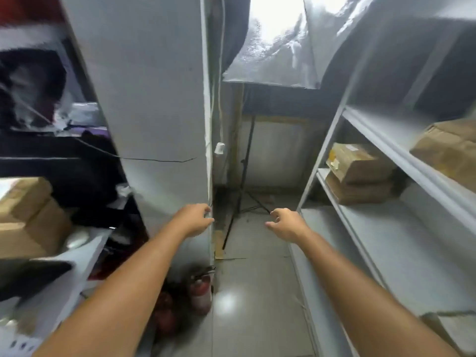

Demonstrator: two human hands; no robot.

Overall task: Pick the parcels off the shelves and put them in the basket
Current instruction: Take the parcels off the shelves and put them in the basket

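Note:
Both my arms reach forward into a narrow aisle. My left hand (195, 219) is empty, fingers loosely curled, beside the edge of a grey panel. My right hand (287, 224) is empty too, fingers apart, just left of the white shelving (365, 220) on the right. On that shelving two brown cardboard parcels (356, 173) are stacked on a middle shelf, ahead and to the right of my right hand. Another brown parcel (449, 148) lies on the shelf above. More brown parcels (28, 215) sit on a surface at the left. No basket is in view.
A tall grey panel (154, 99) fills the left centre. Red fire extinguishers (201, 289) stand on the tiled floor at its foot. A light stand (243, 181) with a silver softbox (273, 47) blocks the aisle's far end. Dark clutter fills the left shelves.

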